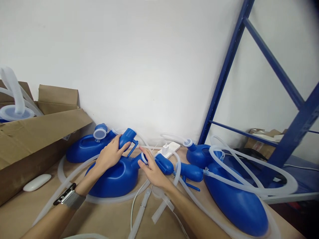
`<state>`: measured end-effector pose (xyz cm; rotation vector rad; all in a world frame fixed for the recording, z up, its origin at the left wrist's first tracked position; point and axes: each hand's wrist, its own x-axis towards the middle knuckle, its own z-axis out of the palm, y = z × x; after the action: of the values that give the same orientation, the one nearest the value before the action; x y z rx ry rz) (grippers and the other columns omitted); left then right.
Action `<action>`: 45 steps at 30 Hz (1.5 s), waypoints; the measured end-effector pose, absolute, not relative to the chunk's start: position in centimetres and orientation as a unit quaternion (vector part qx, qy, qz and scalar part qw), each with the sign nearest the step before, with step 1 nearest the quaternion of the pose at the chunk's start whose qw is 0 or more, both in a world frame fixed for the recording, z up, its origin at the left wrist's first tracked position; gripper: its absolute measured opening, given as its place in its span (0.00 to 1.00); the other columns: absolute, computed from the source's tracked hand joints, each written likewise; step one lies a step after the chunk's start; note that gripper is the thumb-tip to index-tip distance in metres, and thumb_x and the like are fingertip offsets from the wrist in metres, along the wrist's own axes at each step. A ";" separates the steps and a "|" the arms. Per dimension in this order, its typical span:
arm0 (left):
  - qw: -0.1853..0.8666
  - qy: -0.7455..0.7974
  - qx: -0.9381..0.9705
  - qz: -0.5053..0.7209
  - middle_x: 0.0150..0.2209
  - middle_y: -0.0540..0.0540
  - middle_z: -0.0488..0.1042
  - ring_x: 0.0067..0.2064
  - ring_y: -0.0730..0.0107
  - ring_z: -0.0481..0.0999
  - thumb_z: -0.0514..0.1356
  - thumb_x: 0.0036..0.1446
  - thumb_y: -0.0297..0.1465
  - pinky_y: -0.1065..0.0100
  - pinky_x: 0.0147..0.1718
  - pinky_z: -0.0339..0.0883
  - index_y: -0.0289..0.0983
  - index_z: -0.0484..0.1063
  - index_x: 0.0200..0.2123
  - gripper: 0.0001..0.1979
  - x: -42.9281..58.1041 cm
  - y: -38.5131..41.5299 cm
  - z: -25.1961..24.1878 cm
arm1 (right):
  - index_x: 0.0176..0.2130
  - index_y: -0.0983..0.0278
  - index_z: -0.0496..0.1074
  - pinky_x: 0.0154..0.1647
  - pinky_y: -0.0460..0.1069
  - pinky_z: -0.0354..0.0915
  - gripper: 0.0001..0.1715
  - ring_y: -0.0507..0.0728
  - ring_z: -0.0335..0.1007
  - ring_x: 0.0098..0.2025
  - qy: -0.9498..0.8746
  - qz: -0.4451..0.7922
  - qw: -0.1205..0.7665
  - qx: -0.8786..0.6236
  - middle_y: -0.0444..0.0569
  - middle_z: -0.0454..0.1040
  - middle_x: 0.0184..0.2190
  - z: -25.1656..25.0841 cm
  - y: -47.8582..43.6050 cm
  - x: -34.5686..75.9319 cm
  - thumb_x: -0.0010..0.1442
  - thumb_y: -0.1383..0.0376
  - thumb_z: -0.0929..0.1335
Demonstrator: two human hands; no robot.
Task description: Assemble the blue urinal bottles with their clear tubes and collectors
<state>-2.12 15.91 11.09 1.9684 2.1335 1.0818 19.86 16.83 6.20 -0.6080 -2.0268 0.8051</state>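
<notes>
My left hand (112,154) is closed around a blue cylindrical cup (128,136) with a side handle, tilted above a blue urinal bottle (113,181). That bottle lies on the brown tabletop (104,217), its neck pointing up to the right. At the neck's white-rimmed mouth, my right hand (154,170) grips with thumb and fingers on either side. Just right of it lies another blue cup (164,164), partly hidden by my fingers. A further blue cup (191,172) with a handle is joined to clear tubing (224,179).
More blue bottles lie at the back left (81,149) and on the right (236,202). A cardboard box (45,122) stands at left, near a white oval object (37,182). A power strip (173,149) sits by the wall. Blue metal shelving (223,76) rises at right. Loose tubes cross the table.
</notes>
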 end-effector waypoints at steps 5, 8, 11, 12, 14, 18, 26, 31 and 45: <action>0.021 0.669 0.644 0.371 0.63 0.34 0.71 0.61 0.40 0.73 0.48 0.63 0.57 0.51 0.55 0.66 0.37 0.59 0.66 0.39 -2.7 16.1 10.9 | 0.74 0.55 0.41 0.72 0.61 0.52 0.43 0.60 0.44 0.75 -0.811 0.367 0.368 -0.268 0.55 0.48 0.74 7.1 16.7 20.5 0.71 0.51 0.63; 0.023 0.663 0.644 0.381 0.60 0.34 0.74 0.60 0.41 0.74 0.48 0.63 0.58 0.52 0.56 0.66 0.36 0.60 0.66 0.39 -3.2 16.2 10.7 | 0.75 0.56 0.28 0.65 0.60 0.62 0.59 0.63 0.50 0.73 -0.812 0.392 0.301 -0.311 0.60 0.44 0.75 8.9 16.5 21.5 0.65 0.49 0.69; 0.022 0.662 0.642 0.387 0.60 0.34 0.74 0.59 0.41 0.75 0.48 0.63 0.58 0.52 0.55 0.67 0.36 0.60 0.66 0.39 -3.4 16.2 10.6 | 0.75 0.62 0.34 0.66 0.61 0.59 0.61 0.67 0.58 0.69 -0.853 0.312 0.172 -0.381 0.63 0.60 0.68 11.2 16.1 23.3 0.62 0.46 0.70; 0.022 0.660 0.642 0.390 0.60 0.34 0.74 0.59 0.41 0.75 0.48 0.63 0.58 0.52 0.55 0.67 0.36 0.60 0.66 0.39 -3.4 16.2 10.6 | 0.74 0.63 0.38 0.63 0.61 0.62 0.59 0.69 0.64 0.65 -0.868 0.275 0.099 -0.402 0.63 0.67 0.62 11.9 16.0 23.9 0.62 0.45 0.70; 0.027 0.656 0.642 0.395 0.59 0.34 0.75 0.59 0.41 0.75 0.49 0.63 0.58 0.51 0.55 0.67 0.36 0.61 0.66 0.39 -3.4 16.1 10.6 | 0.71 0.64 0.53 0.54 0.62 0.67 0.53 0.72 0.73 0.54 -0.880 0.225 -0.026 -0.418 0.60 0.77 0.51 12.9 15.8 25.1 0.59 0.43 0.71; 0.038 0.651 0.639 0.408 0.60 0.34 0.74 0.59 0.40 0.75 0.50 0.62 0.58 0.50 0.56 0.66 0.37 0.61 0.65 0.39 -3.3 16.0 10.6 | 0.60 0.60 0.72 0.46 0.58 0.69 0.41 0.70 0.76 0.46 -0.880 0.189 -0.171 -0.402 0.54 0.79 0.43 13.5 15.6 26.1 0.54 0.44 0.74; 0.076 0.647 0.607 0.455 0.56 0.33 0.76 0.57 0.42 0.77 0.52 0.60 0.59 0.49 0.55 0.67 0.36 0.60 0.65 0.40 -3.2 15.8 11.8 | 0.63 0.58 0.68 0.34 0.49 0.63 0.42 0.62 0.74 0.42 -0.899 0.188 -0.189 -0.348 0.47 0.77 0.38 11.8 15.2 23.2 0.53 0.51 0.77; 0.109 0.604 0.600 0.514 0.53 0.37 0.77 0.52 0.47 0.79 0.57 0.57 0.59 0.52 0.52 0.70 0.38 0.61 0.64 0.41 -2.4 13.7 15.1 | 0.41 0.60 0.76 0.30 0.47 0.57 0.15 0.55 0.70 0.33 -0.930 0.177 -0.104 -0.306 0.41 0.74 0.30 13.2 14.9 23.5 0.57 0.55 0.76; 0.236 0.459 0.744 0.424 0.61 0.36 0.69 0.56 0.47 0.74 0.68 0.53 0.50 0.52 0.53 0.68 0.43 0.51 0.68 0.47 5.3 8.6 15.2 | 0.64 0.56 0.62 0.39 0.51 0.73 0.45 0.56 0.75 0.40 -0.762 0.424 0.359 -0.333 0.50 0.74 0.49 18.5 13.9 27.7 0.54 0.50 0.76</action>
<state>5.27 8.59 15.21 2.0413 1.2585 1.1617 27.75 13.86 18.48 -0.8579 -1.9640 1.0938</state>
